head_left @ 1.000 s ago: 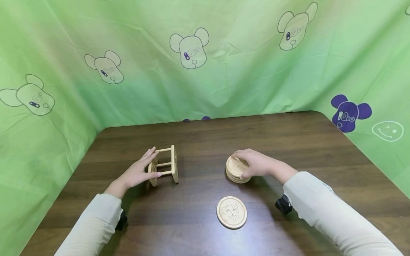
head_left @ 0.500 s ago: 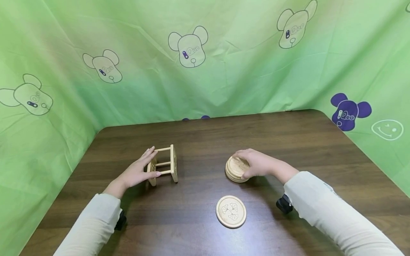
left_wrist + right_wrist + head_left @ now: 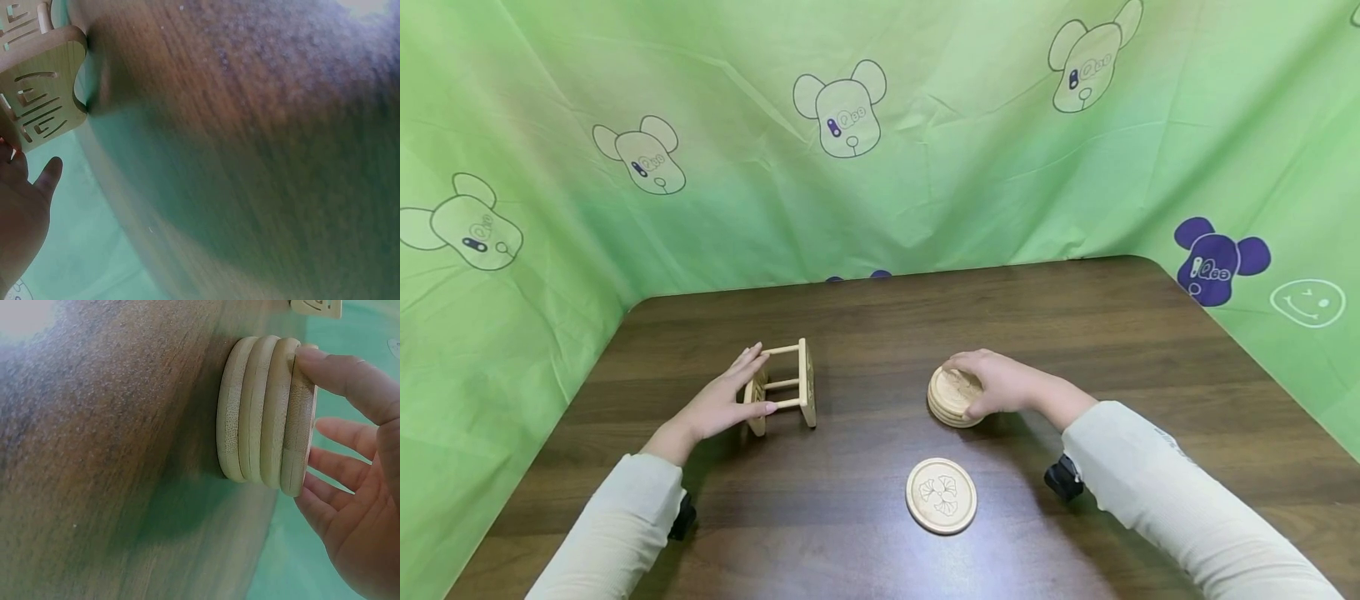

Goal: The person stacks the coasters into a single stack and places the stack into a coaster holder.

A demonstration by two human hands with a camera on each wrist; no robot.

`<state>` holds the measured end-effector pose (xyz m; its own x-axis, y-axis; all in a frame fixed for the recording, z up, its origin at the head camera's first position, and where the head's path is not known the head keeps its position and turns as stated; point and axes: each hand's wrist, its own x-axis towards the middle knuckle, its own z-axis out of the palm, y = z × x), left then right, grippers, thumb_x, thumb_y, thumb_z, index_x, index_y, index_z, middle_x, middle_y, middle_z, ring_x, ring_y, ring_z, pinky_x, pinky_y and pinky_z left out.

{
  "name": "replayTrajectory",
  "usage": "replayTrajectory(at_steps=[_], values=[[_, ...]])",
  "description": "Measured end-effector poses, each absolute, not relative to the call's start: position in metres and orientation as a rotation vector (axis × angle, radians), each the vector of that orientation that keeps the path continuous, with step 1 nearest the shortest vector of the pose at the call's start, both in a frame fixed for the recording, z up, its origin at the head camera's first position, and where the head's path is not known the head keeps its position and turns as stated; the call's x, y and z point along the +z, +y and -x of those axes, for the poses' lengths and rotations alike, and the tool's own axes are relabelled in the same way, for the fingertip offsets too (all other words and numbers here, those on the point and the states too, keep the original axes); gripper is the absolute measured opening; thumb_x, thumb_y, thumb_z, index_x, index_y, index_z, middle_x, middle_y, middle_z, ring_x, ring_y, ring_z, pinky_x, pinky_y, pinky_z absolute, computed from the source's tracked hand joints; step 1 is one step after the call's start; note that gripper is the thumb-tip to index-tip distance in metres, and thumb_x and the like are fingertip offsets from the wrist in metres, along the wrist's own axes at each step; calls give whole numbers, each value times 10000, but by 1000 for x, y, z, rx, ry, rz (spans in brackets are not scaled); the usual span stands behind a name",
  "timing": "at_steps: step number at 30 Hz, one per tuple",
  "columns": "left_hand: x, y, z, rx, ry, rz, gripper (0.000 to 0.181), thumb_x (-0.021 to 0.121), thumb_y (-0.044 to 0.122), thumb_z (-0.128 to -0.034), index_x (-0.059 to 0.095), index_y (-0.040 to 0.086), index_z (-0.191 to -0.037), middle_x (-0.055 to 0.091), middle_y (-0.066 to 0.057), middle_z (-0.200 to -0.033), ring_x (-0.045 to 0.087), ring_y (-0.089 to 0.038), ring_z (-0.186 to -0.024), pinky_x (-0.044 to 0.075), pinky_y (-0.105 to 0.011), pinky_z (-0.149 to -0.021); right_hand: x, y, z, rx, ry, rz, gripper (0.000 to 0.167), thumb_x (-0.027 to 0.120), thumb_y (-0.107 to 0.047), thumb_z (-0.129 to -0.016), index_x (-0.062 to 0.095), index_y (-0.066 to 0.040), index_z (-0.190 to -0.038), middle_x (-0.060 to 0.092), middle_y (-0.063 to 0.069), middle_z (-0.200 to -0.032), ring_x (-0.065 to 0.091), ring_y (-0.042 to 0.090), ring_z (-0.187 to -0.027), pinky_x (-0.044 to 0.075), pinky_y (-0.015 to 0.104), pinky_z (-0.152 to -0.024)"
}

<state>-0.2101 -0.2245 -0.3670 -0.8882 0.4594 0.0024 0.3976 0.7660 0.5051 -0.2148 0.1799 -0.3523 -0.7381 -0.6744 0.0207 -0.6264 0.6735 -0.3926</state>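
Note:
A stack of several round wooden coasters [image 3: 953, 398] lies right of the table's middle. My right hand [image 3: 1000, 382] reaches over it from the right and grips the top coaster [image 3: 301, 425]. In the right wrist view the thumb presses that coaster's rim, while the other fingers reach over its far side. At the left stands a small wooden coaster rack [image 3: 807, 383] with rods between two cut-out side panels. My left hand [image 3: 721, 404] rests on its left side, fingers extended and thumb apart. Part of the rack's near panel [image 3: 47, 87] shows in the left wrist view.
One loose coaster [image 3: 942, 496] with a carved leaf pattern lies flat, nearer me than the stack. The dark wooden table [image 3: 865, 333] ends at a green printed curtain [image 3: 925, 192] behind and on both sides.
The view has shifted very slightly. Both hands, the rack, the stack and the loose coaster keep essentially the same places.

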Motion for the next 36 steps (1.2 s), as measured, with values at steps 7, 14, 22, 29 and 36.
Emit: replayTrajectory(at_steps=[7, 14, 22, 29, 36], values=[[-367, -225, 210, 774, 2835, -695, 806, 581, 449, -768, 199, 92, -1381, 52, -17, -1441, 28, -235, -1294, 196, -499, -958, -354, 180, 215, -581, 2761, 1070, 634, 713, -160, -601, 487, 67, -1148, 486, 217, -1152, 414, 379, -1070, 317, 458, -889], [-366, -224, 210, 775, 2831, -694, 812, 581, 458, -766, 199, 90, -1381, 55, -24, -1441, 45, -271, -1290, 199, -505, -954, -354, 180, 213, -629, 2765, 1047, 652, 719, -164, -598, 480, 60, -1162, 474, 213, -1172, 402, 378, -1083, 305, 463, -898], [-365, -224, 209, 787, 2830, -685, 811, 585, 453, -765, 203, 88, -1380, 57, -22, -1441, 35, -259, -1292, 190, -506, -957, -349, 182, 211, -633, 2780, 1058, 671, 718, -175, -614, 461, 71, -1183, 445, 236, -1199, 366, 391, -1112, 272, 477, -919], [-367, -224, 208, 807, 2823, -679, 810, 593, 441, -763, 207, 83, -1378, 61, -22, -1440, 27, -249, -1293, 177, -506, -961, -344, 179, 204, -632, 2777, 1080, 668, 716, -175, -628, 453, 57, -1197, 440, 218, -1214, 359, 373, -1124, 270, 467, -927], [-366, -223, 208, 813, 2827, -686, 810, 595, 438, -761, 209, 81, -1377, 63, -26, -1440, 30, -251, -1293, 178, -506, -961, -338, 177, 193, -698, 2752, 1095, 685, 733, -182, -628, 447, 48, -1207, 407, 237, -1239, 332, 381, -1143, 261, 484, -928]])
